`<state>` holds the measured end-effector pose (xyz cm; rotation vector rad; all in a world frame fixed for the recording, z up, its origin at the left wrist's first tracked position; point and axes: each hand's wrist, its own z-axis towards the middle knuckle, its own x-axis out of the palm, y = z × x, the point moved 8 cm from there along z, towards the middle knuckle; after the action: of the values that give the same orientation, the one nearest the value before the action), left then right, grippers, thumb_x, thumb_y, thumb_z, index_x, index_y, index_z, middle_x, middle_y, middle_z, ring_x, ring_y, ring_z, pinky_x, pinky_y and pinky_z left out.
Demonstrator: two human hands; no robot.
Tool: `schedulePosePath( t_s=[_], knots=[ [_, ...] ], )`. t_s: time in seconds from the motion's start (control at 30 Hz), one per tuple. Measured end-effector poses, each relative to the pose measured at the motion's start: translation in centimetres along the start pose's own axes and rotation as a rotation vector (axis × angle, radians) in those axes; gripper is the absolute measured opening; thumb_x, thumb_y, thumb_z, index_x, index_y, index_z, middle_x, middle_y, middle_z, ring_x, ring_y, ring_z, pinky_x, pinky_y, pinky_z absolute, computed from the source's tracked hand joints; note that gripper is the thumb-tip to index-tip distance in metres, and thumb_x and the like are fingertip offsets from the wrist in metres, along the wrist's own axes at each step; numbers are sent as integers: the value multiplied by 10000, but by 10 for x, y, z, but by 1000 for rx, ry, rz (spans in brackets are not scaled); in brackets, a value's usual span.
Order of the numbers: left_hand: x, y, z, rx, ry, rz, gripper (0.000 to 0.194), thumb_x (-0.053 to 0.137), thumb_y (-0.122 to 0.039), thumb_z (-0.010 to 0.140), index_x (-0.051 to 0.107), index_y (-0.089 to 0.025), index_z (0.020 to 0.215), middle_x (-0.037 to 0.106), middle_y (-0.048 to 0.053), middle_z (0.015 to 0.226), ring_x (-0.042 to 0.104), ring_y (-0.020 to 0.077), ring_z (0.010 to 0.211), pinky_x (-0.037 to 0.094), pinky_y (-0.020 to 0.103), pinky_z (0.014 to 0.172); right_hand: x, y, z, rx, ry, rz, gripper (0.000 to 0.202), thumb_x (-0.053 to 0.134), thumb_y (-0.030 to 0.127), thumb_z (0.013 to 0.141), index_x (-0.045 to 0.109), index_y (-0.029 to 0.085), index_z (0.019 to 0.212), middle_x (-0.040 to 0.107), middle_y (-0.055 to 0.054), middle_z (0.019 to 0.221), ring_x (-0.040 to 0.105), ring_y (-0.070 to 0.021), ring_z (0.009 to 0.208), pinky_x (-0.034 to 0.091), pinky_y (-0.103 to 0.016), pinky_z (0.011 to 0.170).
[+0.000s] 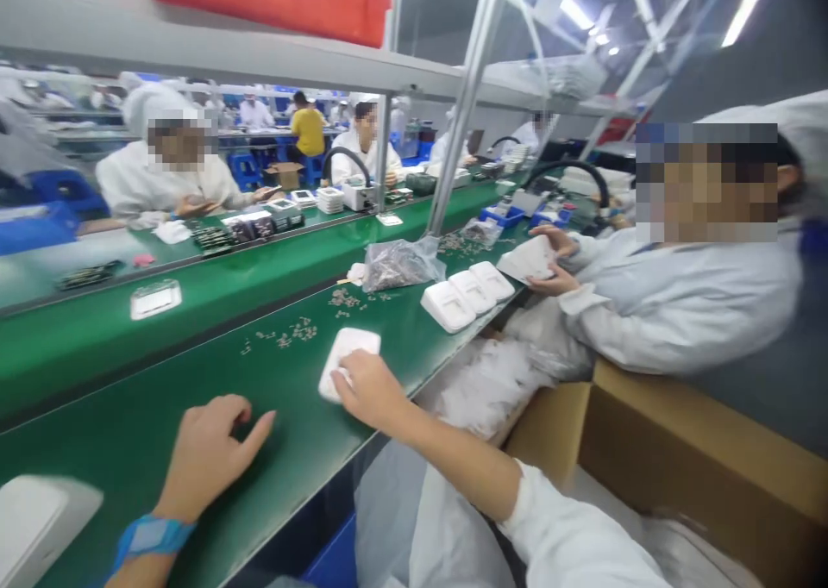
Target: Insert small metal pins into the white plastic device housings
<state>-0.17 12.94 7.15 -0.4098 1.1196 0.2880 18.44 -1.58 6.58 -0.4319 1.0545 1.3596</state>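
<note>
My right hand (pixel 372 390) is on a white case (pixel 360 341), there on the bench (pixel 294 450); whether it's gripping, I can't tell! My left hand (pixel 208 443): thumb and fingers apart.

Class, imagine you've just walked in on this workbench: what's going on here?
The person's right hand has its fingers on a white piece on the green bench; whether it grips is unclear. The left hand, open, holds nothing visible. Scattered small parts and a clear bag are just beyond. To the right, three white housings stand in a row, and a co-worker holds another housing in both hands.
</note>
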Motion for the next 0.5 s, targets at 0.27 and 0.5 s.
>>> schedulePosePath(
  t_s=[0.27,0.5],
  knots=[
    [60,-34,51,132,273,-186,318,537,-499,859,529,-197,760,586,10,759,516,184,750,313,345,746,-6,-131,77,399,-91,-54,254,389,153,958,632,137,1032,636,-135,1056,585,-227,998,439,-323,900],
    [56,-38,52,18,312,-155,403,495,-576,864,501,-201,719,580,21,720,507,202,720,300,341,708,12,-179,79,589,-14,-137,399,335,105,943,607,103,1235,542,-205,1217,603,-256,1004,452,-378,895]
  ],
)
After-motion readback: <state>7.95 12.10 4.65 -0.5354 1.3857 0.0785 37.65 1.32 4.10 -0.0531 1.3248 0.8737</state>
